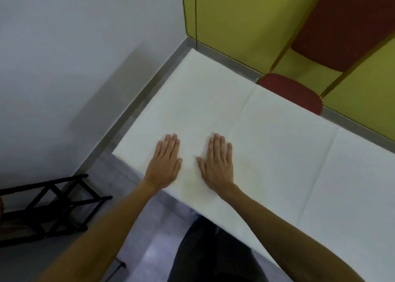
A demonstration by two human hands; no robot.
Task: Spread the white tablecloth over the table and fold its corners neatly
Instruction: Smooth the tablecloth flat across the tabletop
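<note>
Pressing flat on the white creased paper tablecloth (267,132), left hand (164,164) and right hand (215,164) lie wide open, side by side, holding nothing

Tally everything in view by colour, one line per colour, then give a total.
White: 1, the tablecloth
Red: 1, the chair
Black: 1, the folding rack
Bare hands flat on the cloth: 2, left hand and right hand
Total: 5

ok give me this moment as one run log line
stage: smoothing | left hand: flat, open on white tablecloth | right hand: flat, open beside it | cloth: spread, creases visible | red chair: far side
</note>
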